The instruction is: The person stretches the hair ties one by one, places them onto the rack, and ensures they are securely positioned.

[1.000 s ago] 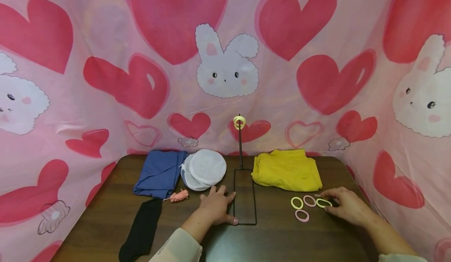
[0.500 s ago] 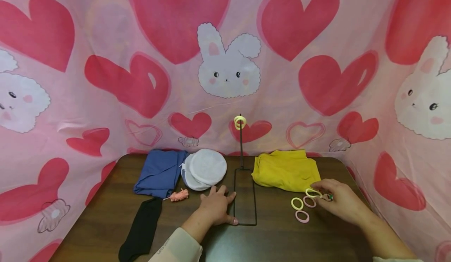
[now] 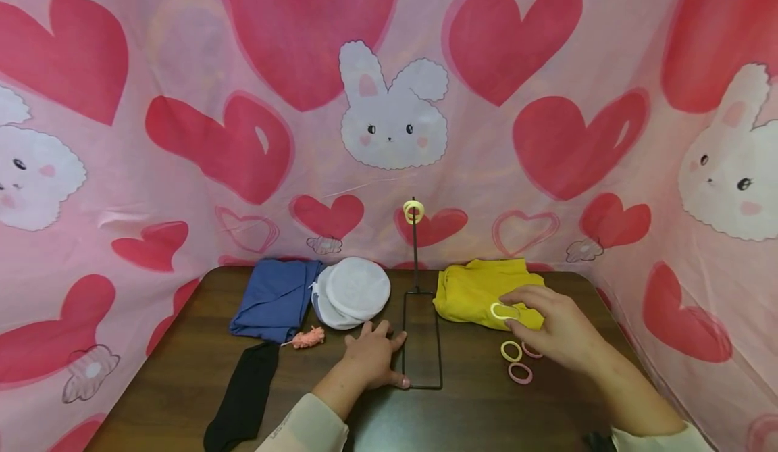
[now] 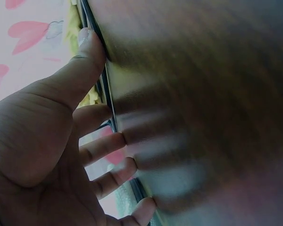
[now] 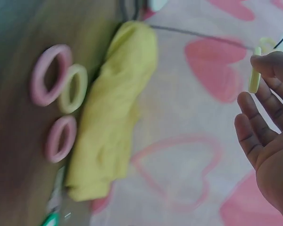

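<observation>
I pinched a yellow ring (image 5: pixel 254 80) aloft while my other hand lay at the wire stand (image 3: pixel 416 256)

My right hand (image 3: pixel 556 327) gripped the ring between thumb and fingertips, in the air to the right of the stand; from the head view it showed against the folded yellow cloth (image 3: pixel 474 286). My left hand (image 3: pixel 371 357), fingers spread and grasping nothing, touched the left side of the stand's rectangular base, its thumb at the near corner. More yellow rings (image 3: pixel 406 210) hung near the top of the upright. Below my right hand, a loose yellow ring (image 5: pixel 83 87) and two pink rings (image 5: pixel 39 82) lay close together on the dark wood tabletop (image 3: pixel 498 415), with a green-handled metal tool (image 5: pixel 55 195), blurred in the right wrist view, just beside them. To the left of the stand were a white round pouch (image 3: pixel 358 288), a folded blue cloth (image 3: pixel 276 296), a coral bundle (image 3: pixel 308 337) and a black sock (image 3: pixel 243 394). Behind everything rose a pink backdrop (image 3: pixel 486 168) printed with hearts and rabbits.
</observation>
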`<control>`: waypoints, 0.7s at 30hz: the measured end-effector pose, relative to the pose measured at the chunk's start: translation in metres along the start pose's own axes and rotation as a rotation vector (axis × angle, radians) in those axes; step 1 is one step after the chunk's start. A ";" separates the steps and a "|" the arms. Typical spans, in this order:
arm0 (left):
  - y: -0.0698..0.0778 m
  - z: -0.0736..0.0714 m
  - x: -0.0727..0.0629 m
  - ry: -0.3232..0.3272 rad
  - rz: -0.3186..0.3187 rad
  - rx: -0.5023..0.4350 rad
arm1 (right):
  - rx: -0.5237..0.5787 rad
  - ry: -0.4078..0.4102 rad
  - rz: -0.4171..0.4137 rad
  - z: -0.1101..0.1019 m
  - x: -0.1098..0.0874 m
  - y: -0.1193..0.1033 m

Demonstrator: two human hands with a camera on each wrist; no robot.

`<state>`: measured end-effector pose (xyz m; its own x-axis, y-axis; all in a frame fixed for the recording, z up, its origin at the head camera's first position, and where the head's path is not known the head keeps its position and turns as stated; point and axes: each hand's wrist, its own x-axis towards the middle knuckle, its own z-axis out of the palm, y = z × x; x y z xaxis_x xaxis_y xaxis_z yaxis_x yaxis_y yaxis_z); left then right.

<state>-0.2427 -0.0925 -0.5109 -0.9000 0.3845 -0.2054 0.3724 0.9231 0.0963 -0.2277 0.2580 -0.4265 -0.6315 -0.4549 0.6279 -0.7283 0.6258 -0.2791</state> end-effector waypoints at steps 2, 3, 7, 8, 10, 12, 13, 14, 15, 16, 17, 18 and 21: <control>0.000 0.000 0.000 0.002 -0.001 0.001 | 0.011 -0.005 -0.015 0.000 0.009 -0.008; 0.000 0.000 0.001 0.003 -0.001 0.002 | 0.017 -0.005 -0.025 0.000 0.014 -0.012; 0.000 0.000 0.001 0.012 0.001 0.005 | 0.055 -0.002 -0.071 0.000 0.033 -0.030; 0.001 0.000 0.000 0.018 0.001 0.006 | 0.069 0.001 -0.087 0.000 0.038 -0.035; 0.001 0.001 0.000 0.027 0.002 0.007 | 0.092 0.010 -0.120 0.001 0.047 -0.044; 0.001 0.002 0.000 0.033 0.003 0.005 | 0.103 0.024 -0.153 0.000 0.055 -0.053; 0.001 0.002 -0.001 0.035 0.003 0.003 | 0.103 0.036 -0.168 0.000 0.059 -0.057; 0.001 0.002 -0.001 0.036 0.004 0.002 | 0.102 0.049 -0.179 0.000 0.062 -0.061; 0.001 0.002 -0.001 0.036 0.003 -0.001 | 0.100 0.063 -0.197 -0.001 0.066 -0.065; 0.001 0.001 -0.001 0.035 0.003 -0.002 | 0.101 0.074 -0.211 -0.001 0.069 -0.069; 0.001 0.001 -0.002 0.034 0.003 -0.004 | 0.105 0.086 -0.227 -0.002 0.072 -0.072; 0.001 0.001 -0.002 0.034 0.004 -0.005 | 0.105 0.095 -0.238 -0.003 0.075 -0.075; 0.000 0.002 -0.001 0.032 0.004 -0.006 | 0.125 0.127 -0.288 -0.005 0.083 -0.084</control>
<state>-0.2409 -0.0926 -0.5122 -0.9053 0.3879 -0.1732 0.3750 0.9213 0.1030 -0.2178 0.1705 -0.3471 -0.3625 -0.5146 0.7770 -0.9041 0.3967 -0.1590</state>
